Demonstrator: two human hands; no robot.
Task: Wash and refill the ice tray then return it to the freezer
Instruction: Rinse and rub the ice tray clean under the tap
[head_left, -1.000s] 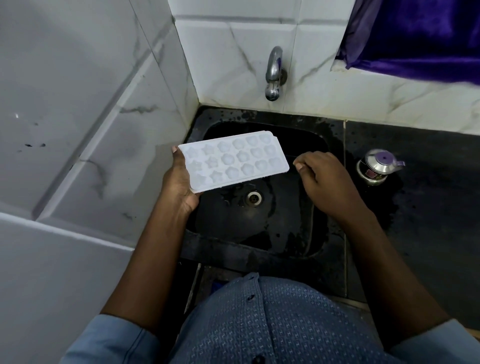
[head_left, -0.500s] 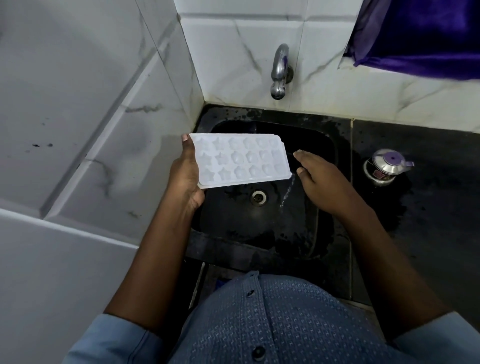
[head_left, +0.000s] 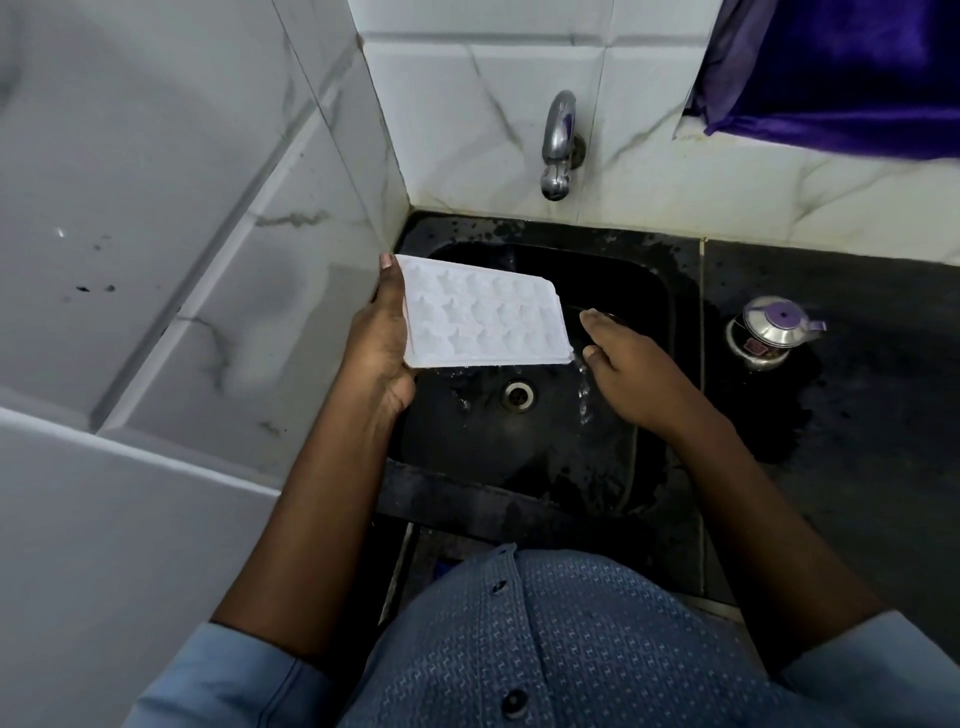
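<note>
- Head view is showing the white ice tray (head_left: 485, 318) tilting over the black sink (head_left: 670, 312), a thin stream of water running off its right corner toward the drain (head_left: 518, 395).
- Left hand (head_left: 378, 349) is closing its grip on the tray's left end; right hand (head_left: 631, 366) is hovering just beside the right end, loosely curled, gripping nothing.
- Tap (head_left: 560, 145) is showing no flow.
- Judging by this, rinsing is under way or finishing; refilling and freezing are remaining.

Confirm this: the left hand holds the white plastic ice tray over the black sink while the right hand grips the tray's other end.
Not quite. The head view shows the left hand holding the white plastic ice tray over the black sink, but the right hand is off the tray, just beside its end.
</note>
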